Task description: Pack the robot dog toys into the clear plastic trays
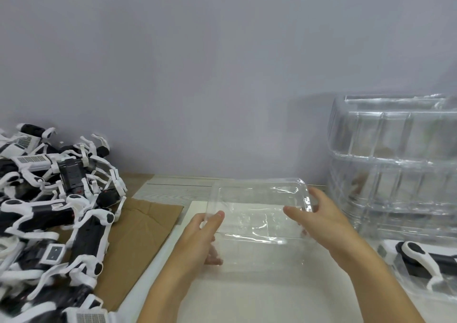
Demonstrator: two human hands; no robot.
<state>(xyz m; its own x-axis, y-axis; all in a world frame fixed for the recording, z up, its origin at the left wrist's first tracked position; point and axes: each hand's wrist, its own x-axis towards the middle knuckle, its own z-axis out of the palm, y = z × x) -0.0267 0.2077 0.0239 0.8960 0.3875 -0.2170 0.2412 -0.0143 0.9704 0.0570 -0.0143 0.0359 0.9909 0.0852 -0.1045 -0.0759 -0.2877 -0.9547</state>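
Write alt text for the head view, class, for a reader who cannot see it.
Two hands, left and right, hold an empty clear tray over a white board. Robot dogs lie piled at left; stacked trays stand at right.

Pale bench [259, 295] against the wall, brown cardboard sheet [138, 226] along its left side, heap of robot dog toys [54, 209] on the cardboard, stacked clear trays [395, 169] at the right edge.
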